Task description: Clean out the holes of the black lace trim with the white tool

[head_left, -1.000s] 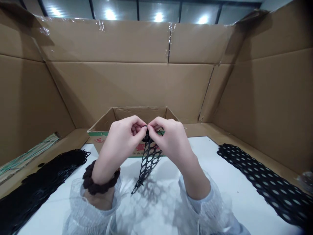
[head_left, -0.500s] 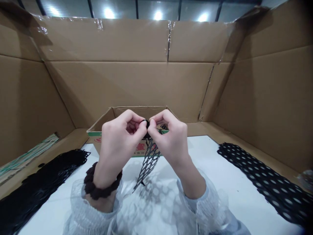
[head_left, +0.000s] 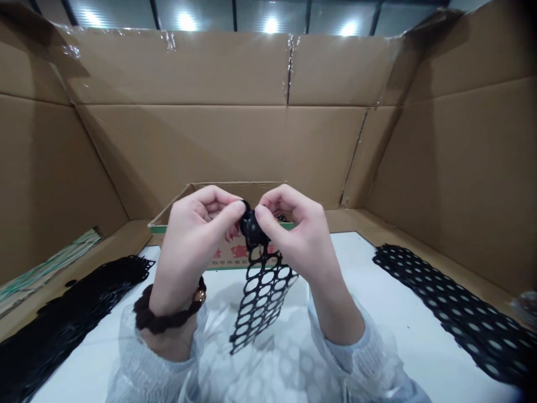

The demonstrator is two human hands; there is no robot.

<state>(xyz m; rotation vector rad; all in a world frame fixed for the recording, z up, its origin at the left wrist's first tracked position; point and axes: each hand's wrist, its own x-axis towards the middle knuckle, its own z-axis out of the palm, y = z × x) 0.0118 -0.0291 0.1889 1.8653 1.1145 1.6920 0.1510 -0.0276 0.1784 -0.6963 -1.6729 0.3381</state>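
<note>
Between my hands hangs a black mesh strip (head_left: pixel 264 291) with rows of round holes. Its top is gathered into a dark bunch with black material around it. My left hand (head_left: pixel 195 235) pinches the left side of that bunch between thumb and forefinger. Opposite it, my right hand (head_left: pixel 293 232) pinches the upper right side of the strip. The fingertips of both hands are close together but apart. Exactly how the bunch is folded or joined cannot be made out. A dark scrunchie (head_left: pixel 168 313) circles my left wrist.
An open cardboard box (head_left: pixel 229 257) with red print stands behind my hands, some black mesh inside. A pile of black strips (head_left: pixel 75 313) lies at left, stacked black mesh (head_left: pixel 453 308) at right, both on the white tabletop (head_left: pixel 356 280). Tall cardboard walls (head_left: pixel 226 140) enclose the area.
My hands have moved slightly apart, uncovering more of the dark bunch. The hanging mesh has turned so its face shows broader. My left wrist has shifted left.
</note>
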